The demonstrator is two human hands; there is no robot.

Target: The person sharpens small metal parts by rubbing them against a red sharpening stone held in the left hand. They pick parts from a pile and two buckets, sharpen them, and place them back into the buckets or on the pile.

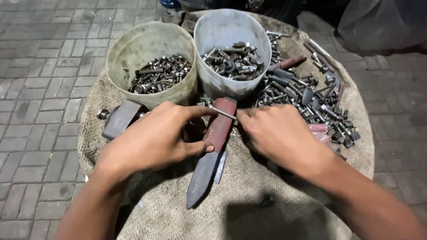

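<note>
My left hand (155,138) and my right hand (278,133) meet over a round cloth-covered table (249,195). Between their fingertips they hold a thin long bolt (223,114), each hand pinching one end. Under the bolt lies a flat metal bar (212,146), reddish-brown at its far end and dark grey at its pointed near end. My left thumb rests against the bar's side. A smaller grey strip (220,165) lies just beside the bar.
Two plastic buckets stand at the back, a cream one (147,49) and a white one (222,31), both holding several bolts and nuts. A loose heap of bolts (307,98) covers the right side. A grey metal block (119,118) lies left. Brick paving surrounds the table.
</note>
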